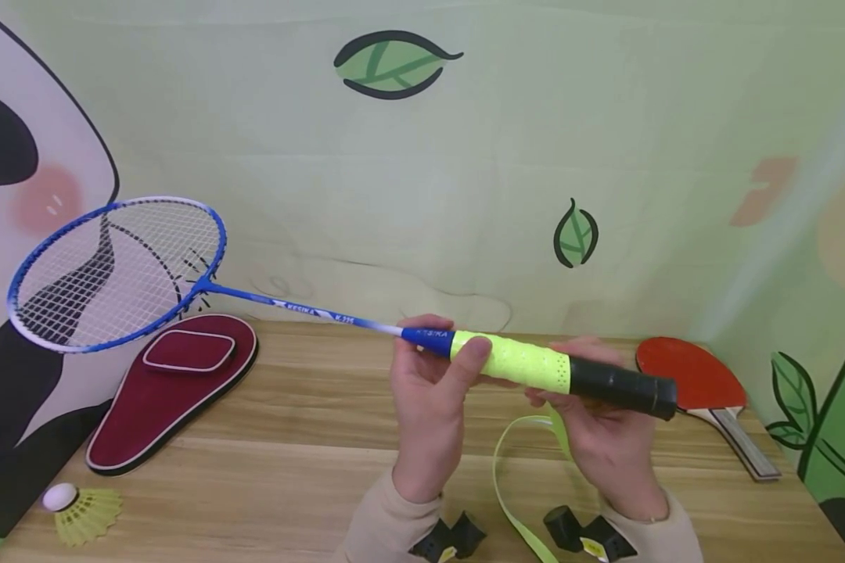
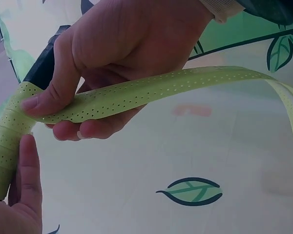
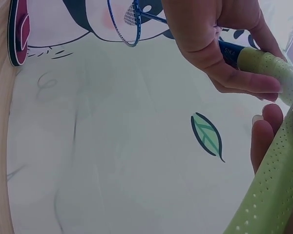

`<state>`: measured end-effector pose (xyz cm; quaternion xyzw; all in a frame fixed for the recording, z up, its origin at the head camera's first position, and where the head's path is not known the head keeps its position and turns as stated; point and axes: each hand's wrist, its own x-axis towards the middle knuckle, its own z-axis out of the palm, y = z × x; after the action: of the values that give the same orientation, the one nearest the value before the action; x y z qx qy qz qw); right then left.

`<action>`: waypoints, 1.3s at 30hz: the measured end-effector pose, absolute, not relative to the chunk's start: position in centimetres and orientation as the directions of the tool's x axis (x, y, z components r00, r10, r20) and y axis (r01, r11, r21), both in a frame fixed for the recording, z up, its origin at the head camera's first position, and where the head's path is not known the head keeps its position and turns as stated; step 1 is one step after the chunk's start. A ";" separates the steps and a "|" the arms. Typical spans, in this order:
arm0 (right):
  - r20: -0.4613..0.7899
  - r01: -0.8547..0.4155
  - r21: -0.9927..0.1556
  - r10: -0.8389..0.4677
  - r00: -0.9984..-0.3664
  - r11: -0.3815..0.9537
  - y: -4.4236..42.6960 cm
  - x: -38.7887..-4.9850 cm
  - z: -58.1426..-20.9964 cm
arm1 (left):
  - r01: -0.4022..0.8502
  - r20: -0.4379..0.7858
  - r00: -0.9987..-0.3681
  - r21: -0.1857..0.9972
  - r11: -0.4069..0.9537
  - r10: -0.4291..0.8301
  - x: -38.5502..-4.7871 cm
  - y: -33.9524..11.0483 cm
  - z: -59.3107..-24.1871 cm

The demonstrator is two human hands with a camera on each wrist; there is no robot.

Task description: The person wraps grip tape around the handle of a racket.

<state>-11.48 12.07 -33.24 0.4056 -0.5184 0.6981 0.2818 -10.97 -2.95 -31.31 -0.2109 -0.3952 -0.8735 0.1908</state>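
A blue and white badminton racket (image 1: 334,316) slants across the head view, its strung head at the left of the frame and its handle right of centre, raised above the wooden table (image 1: 275,485). The left hand (image 1: 429,407) grips the handle near its blue collar (image 1: 428,339), thumb laid along the near side and fingers curled behind. Yellow-green tape (image 2: 136,92) is wound round the upper part of the handle, while the black end (image 1: 613,385) towards the right is bare. The right hand (image 1: 609,438) pinches the tape between a thumb and bent fingers just where it meets the handle, as the left wrist view shows; the loose length runs off to the right of that view, and in the head view it loops down to the bottom edge. A maroon paddle case (image 1: 183,399) with white piping stands at the left of the head view, above a yellow shuttlecock (image 1: 84,512) in the lower left corner. A red table tennis paddle (image 1: 690,375) lies at the right. Behind everything hangs a pale green backdrop (image 1: 394,188) printed with leaves and a panda.
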 end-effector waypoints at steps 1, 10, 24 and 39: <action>0.858 -0.812 -0.495 -0.028 -0.512 -0.310 12.1 -11.5 -33.2 | 0.504 0.524 -0.835 0.610 -0.611 -0.165 -11.0 -2.9 -31.3; 0.829 -0.762 -0.539 -0.068 -0.555 -0.360 12.0 -11.5 -33.2 | 0.449 0.648 -0.760 0.465 -0.764 -0.052 -11.1 -3.1 -31.1; 0.843 -0.761 -0.520 -0.087 -0.531 -0.389 12.0 -11.7 -33.4 | 0.498 0.648 -0.758 0.500 -0.709 -0.075 -11.0 -3.2 -31.3; 0.849 -0.804 -0.522 -0.078 -0.523 -0.286 11.9 -11.6 -33.6 | 0.523 0.609 -0.780 0.512 -0.682 -0.141 -11.0 -3.1 -31.3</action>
<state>-11.60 11.93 -33.56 0.4112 -0.5364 0.6883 0.2635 -11.02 -3.15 -31.29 -0.2719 -0.3510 -0.8757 0.1896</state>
